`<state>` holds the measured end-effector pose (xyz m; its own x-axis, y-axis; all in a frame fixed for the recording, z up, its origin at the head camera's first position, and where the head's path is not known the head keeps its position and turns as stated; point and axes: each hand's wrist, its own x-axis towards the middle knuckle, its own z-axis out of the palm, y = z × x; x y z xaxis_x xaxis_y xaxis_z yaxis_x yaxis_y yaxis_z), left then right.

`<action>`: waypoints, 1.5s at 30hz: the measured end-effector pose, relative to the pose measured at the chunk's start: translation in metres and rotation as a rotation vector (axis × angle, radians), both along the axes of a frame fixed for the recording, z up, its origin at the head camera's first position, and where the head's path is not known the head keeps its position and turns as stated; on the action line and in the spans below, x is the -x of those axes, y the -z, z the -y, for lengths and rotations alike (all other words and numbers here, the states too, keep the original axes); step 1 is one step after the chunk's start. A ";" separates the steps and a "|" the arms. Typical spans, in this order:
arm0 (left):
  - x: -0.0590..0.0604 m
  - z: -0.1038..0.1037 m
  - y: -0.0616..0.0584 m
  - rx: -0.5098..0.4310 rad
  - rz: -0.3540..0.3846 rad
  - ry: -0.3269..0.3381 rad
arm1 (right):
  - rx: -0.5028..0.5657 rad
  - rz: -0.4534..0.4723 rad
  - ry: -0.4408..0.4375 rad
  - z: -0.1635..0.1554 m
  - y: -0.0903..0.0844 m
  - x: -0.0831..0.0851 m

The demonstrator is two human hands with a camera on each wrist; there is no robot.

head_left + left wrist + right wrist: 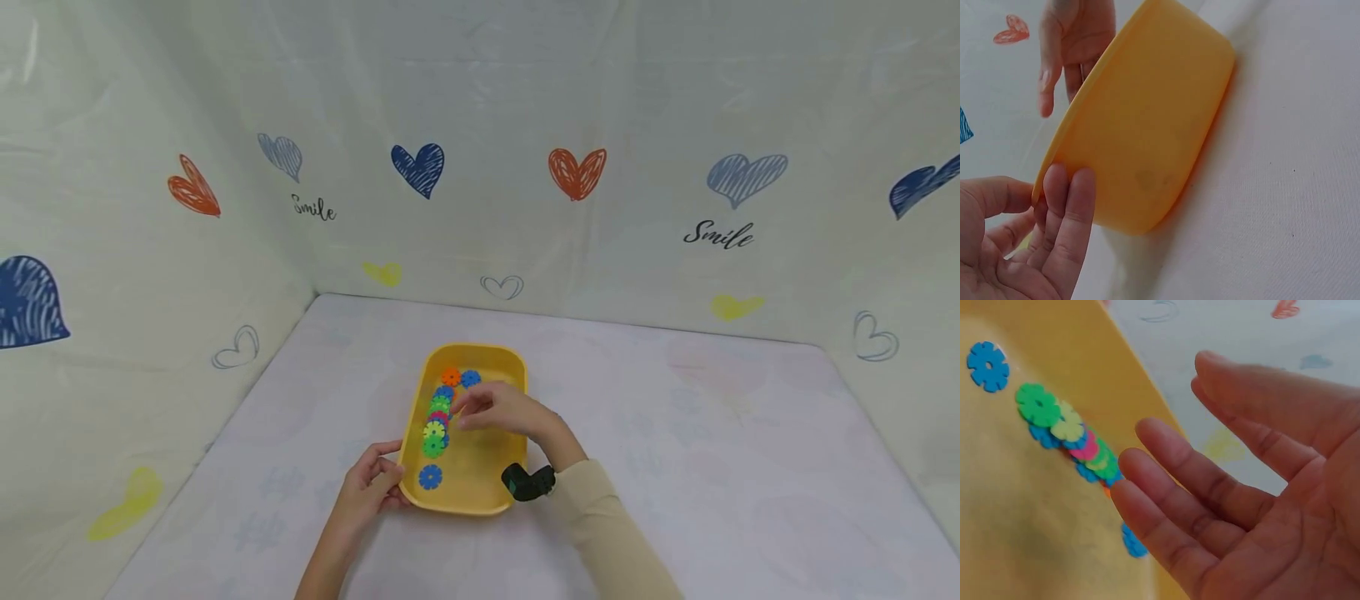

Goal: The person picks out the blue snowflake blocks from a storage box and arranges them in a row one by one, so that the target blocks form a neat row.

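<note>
Fingers (1166, 462) apparently open, over tray (487, 492)

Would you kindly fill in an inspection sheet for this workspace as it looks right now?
Surface: pale printed tabletop, flat.
Job's things: yellow tray holding a row of snowflake discs; a lone blue disc nearer the person.
Clutter: nothing seen.
Grips: left hand holds the tray's near left rim; right hand open over the discs, holding nothing.
Cables: nothing seen.
Surroundings: heart-printed sheet walls reading Smile.
</note>
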<state>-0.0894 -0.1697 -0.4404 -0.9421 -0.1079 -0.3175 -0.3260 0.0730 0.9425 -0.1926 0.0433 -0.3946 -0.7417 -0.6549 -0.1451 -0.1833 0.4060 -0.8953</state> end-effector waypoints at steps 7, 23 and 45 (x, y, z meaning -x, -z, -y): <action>-0.001 0.000 0.000 -0.015 -0.011 0.018 | -0.072 0.094 -0.125 0.025 0.017 0.002; -0.001 0.000 -0.003 0.005 0.005 0.026 | -0.215 0.189 -0.175 0.046 0.045 0.002; 0.001 0.010 0.007 0.006 -0.017 0.039 | -0.531 -0.016 -0.067 0.072 0.036 -0.017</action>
